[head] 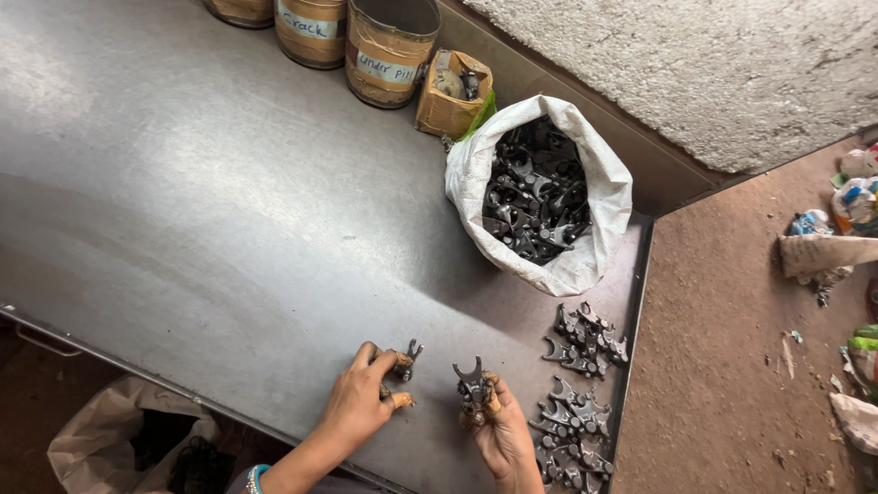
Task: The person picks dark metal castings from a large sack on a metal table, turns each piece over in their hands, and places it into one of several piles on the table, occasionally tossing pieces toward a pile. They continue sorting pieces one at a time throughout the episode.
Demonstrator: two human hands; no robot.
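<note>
My left hand (357, 402) rests on the metal table (210, 210) near its front edge and grips a small dark forked metal part (408, 357) between taped fingertips. My right hand (501, 430) holds another forked metal part (472, 380) upright, fork end up. Just right of that hand lie two loose piles of the same dark parts (585, 343) along the table's right edge. A white sack (585, 265) filled with many more of these parts stands open behind them.
Three round tins with paper labels (389, 50) and a small cardboard box (450, 96) stand at the table's far edge against a rough wall. A bag (119, 439) sits on the floor at lower left. Litter lies on the brown floor at right.
</note>
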